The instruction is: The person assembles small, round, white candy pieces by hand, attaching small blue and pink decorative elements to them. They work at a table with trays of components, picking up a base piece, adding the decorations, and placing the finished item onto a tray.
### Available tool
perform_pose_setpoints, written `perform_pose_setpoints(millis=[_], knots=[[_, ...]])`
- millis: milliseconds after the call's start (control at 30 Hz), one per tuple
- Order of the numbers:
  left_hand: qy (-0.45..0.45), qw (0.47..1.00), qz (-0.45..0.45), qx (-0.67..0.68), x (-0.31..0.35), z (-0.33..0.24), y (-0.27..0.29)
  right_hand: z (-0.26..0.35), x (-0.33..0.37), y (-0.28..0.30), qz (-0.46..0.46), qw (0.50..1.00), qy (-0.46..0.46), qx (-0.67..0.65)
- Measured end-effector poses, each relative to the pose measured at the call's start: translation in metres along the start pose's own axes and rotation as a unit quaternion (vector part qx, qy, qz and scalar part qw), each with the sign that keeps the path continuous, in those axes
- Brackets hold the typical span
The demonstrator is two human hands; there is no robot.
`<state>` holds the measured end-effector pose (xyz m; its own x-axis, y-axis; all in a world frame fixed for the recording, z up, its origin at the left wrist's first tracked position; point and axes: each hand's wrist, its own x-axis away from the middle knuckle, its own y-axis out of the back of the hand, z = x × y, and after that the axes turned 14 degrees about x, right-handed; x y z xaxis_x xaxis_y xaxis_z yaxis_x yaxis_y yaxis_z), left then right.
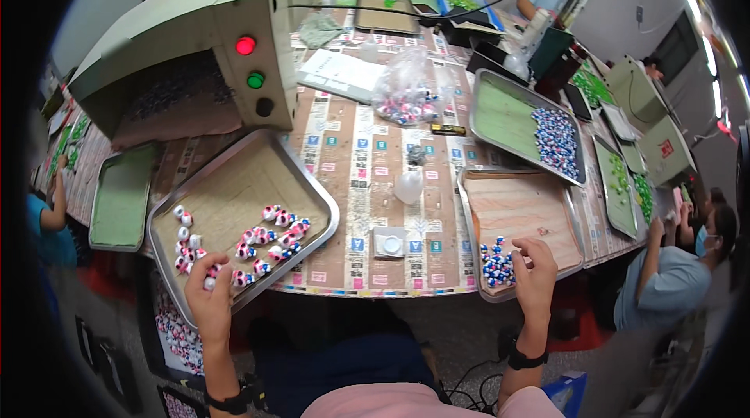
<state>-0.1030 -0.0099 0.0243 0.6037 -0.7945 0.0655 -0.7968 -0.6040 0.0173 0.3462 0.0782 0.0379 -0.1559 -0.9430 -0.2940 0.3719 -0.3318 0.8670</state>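
My left hand (209,297) is over the near edge of a metal tray (234,164), its fingers closed round a white rounded piece (209,283). Round it in the tray lie several small white, pink and black figure-like pieces (258,238), some in short rows. My right hand (536,269) hovers at a second metal tray (523,203) lined with tan wood-patterned sheeting. Its thumb and bent fingers are apart, beside a heap of small blue, white and black pieces (496,263); I see nothing held between them.
A beige machine (266,43) with red and green lights stands at the back left. Between the trays are a small white dish (389,243), a translucent bottle (408,186) and a bag of pieces (410,94). Another tray (500,117) overlaps the right one. Co-workers sit around.
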Motion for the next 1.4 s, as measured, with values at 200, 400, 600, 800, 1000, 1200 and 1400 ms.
perform_pose_setpoints(millis=[200,400,600,800,1000,1200,1400], knots=[[0.134,0.945,0.068,0.291,0.034,-0.012,-0.006,-0.015,-0.012,-0.012,0.048,0.996,0.049,0.058],[0.298,0.836,0.180,0.424,0.068,-0.006,-0.022,-0.019,-0.028,-0.031,0.088,0.994,0.009,0.066],[0.378,0.772,0.208,0.466,0.085,0.013,-0.037,-0.016,-0.028,-0.028,0.087,0.995,0.030,-0.028],[0.398,0.736,0.241,0.492,0.084,0.018,-0.054,0.031,0.000,-0.022,0.198,0.942,-0.016,-0.270],[0.412,0.714,0.254,0.505,0.084,0.020,-0.061,0.098,0.013,-0.046,0.184,0.950,0.091,-0.236],[0.412,0.730,0.231,0.495,0.092,0.019,-0.056,0.129,0.004,-0.073,0.113,0.961,0.198,-0.156],[0.431,0.719,0.229,0.494,0.091,0.024,-0.055,0.122,0.001,-0.084,0.081,0.962,0.249,-0.080]])
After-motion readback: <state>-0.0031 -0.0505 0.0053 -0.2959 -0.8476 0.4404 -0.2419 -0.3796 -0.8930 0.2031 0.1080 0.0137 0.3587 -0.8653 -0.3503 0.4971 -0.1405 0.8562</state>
